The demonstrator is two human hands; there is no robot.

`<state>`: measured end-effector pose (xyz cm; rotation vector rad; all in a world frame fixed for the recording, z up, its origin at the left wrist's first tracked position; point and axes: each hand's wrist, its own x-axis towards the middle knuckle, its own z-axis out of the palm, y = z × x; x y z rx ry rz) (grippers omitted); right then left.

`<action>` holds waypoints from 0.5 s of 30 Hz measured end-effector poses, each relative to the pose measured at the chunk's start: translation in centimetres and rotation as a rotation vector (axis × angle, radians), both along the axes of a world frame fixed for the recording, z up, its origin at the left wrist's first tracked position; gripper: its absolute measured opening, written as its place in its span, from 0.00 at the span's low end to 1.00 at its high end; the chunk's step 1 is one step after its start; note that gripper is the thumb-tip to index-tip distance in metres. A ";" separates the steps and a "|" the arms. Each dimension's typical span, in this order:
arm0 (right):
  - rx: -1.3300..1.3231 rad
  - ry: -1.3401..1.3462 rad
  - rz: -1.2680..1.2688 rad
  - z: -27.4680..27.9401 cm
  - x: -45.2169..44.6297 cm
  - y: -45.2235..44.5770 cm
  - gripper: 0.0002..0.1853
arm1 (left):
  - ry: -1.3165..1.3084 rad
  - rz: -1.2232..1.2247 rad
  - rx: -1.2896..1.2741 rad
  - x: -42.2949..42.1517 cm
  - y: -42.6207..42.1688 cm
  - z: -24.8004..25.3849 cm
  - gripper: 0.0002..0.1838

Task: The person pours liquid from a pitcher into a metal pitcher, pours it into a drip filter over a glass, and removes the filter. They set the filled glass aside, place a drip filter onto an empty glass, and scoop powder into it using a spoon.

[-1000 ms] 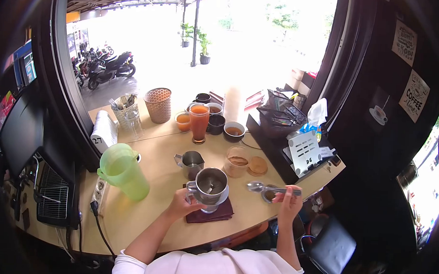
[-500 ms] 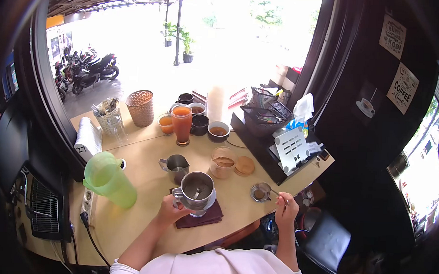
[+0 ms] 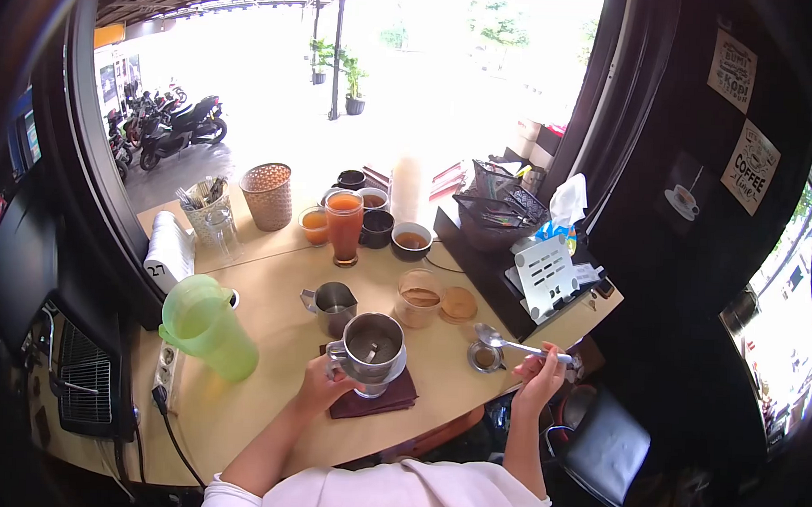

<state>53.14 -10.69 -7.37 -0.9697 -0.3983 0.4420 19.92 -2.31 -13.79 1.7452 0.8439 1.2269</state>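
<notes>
My left hand (image 3: pixel 323 384) is closed at the handle side of a metal coffee dripper (image 3: pixel 372 367), a steel cup with a wide flange. The dripper sits over a clear glass (image 3: pixel 369 390) on a folded dark maroon cloth (image 3: pixel 394 401). Inside it a small upright metal piece shows. In my right hand (image 3: pixel 539 383) is a metal spoon (image 3: pixel 519 347), its bowl pointing left above a small round metal dish (image 3: pixel 485 357). A steel pitcher (image 3: pixel 336 312) stands behind the dripper, beside a clear tub of brown powder (image 3: pixel 419 300) and its round tan lid (image 3: pixel 459 304).
A green jug (image 3: pixel 208 329) stands at the left. Farther back are a glass of orange drink (image 3: pixel 344 232), several small bowls, a woven bin (image 3: pixel 267 199) and a cutlery basket (image 3: pixel 205 209). A black organizer (image 3: pixel 486 272) with a sign (image 3: pixel 546 274) edges the right side.
My right hand has raised the spoon from the small metal dish and turned it nearly level, bowl to the left. My left hand stays at the dripper. The view has shifted slightly.
</notes>
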 end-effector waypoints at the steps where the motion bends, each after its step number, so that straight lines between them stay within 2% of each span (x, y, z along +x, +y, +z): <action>1: 0.004 0.061 0.085 0.1 -0.1 0.5 0.11 | 0.007 -0.004 0.006 -0.1 0.1 0.0 0.17; 5: 0.113 -0.065 0.263 1.4 -1.6 2.9 0.11 | -0.046 -0.013 -0.001 0.1 0.0 -0.1 0.15; 8: 0.058 -0.400 0.116 2.6 -3.2 5.4 0.09 | -0.051 0.010 0.020 0.3 -0.2 0.3 0.15; 12: 0.020 -0.716 0.138 4.1 -5.4 7.9 0.08 | -0.001 0.080 0.107 0.6 -1.2 3.1 0.15; 13: 0.017 -0.697 0.181 4.2 -5.8 8.7 0.07 | 0.005 0.096 0.122 0.6 -1.2 3.4 0.15; 15: -0.049 -1.070 0.014 5.0 -6.1 10.0 0.07 | 0.007 0.083 0.126 0.3 -1.0 2.9 0.16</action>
